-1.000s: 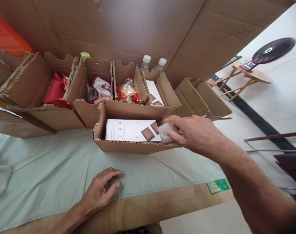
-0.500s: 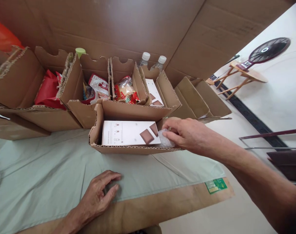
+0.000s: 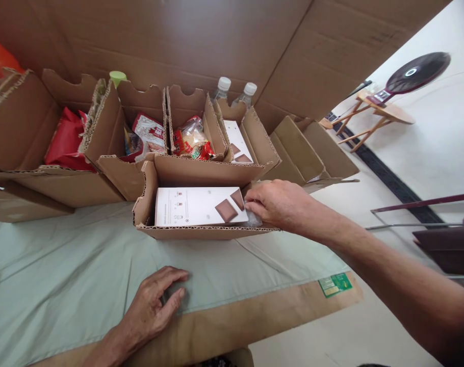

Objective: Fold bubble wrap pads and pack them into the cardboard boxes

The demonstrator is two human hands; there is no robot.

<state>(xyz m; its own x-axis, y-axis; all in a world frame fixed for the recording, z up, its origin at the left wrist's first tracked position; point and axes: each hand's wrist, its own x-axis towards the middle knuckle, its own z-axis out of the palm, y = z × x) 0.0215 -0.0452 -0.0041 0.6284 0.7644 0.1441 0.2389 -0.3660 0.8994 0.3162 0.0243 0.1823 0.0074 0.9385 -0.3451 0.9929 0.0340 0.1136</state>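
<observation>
In the head view, my right hand reaches over the right end of an open cardboard box. Its fingers are closed on clear plastic wrap, possibly bubble wrap, partly hidden by the hand. Left of the wrap, inside the same box, lies a white carton printed with brown chocolate squares. My left hand rests near the table's front edge, thumb and fingers apart and holding nothing.
Behind stand several open cardboard bins holding a red packet, snack bags and another white carton. Two capped bottles rise behind them. A pale green cloth covers the table. A fan is at the far right.
My right hand has moved slightly left and pressed the plastic wrap nearer the white carton, covering more of it. The whole view has shifted a little. My left hand stays put.
</observation>
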